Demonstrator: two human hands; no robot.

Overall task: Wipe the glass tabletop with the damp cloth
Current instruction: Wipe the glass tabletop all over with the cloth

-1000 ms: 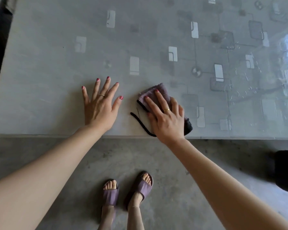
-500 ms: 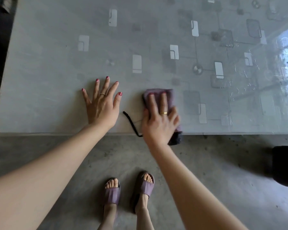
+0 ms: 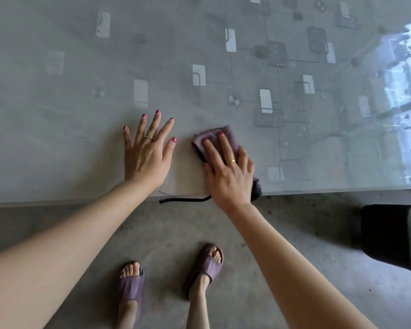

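The glass tabletop (image 3: pixel 64 119) fills the upper part of the view, grey with pale rectangle patterns. A folded purple cloth (image 3: pixel 217 138) with a dark underside lies at the table's near edge. My right hand (image 3: pixel 228 172) presses flat on the cloth with straight fingers. A black strap (image 3: pixel 183 200) from the cloth hangs over the edge. My left hand (image 3: pixel 148 153) rests flat on the glass with spread fingers, just left of the cloth and apart from it.
The table's near edge (image 3: pixel 57 202) runs across the middle of the view. Below it lie the concrete floor (image 3: pixel 171 236) and my feet in purple sandals (image 3: pixel 131 287). A black object (image 3: pixel 389 233) stands on the floor at right. Water droplets (image 3: pixel 304 131) and bright glare mark the glass at right.
My right hand has slid the cloth toward the near edge, then a little to the right. The black strap now hangs off the table edge. My left hand has stayed in place.
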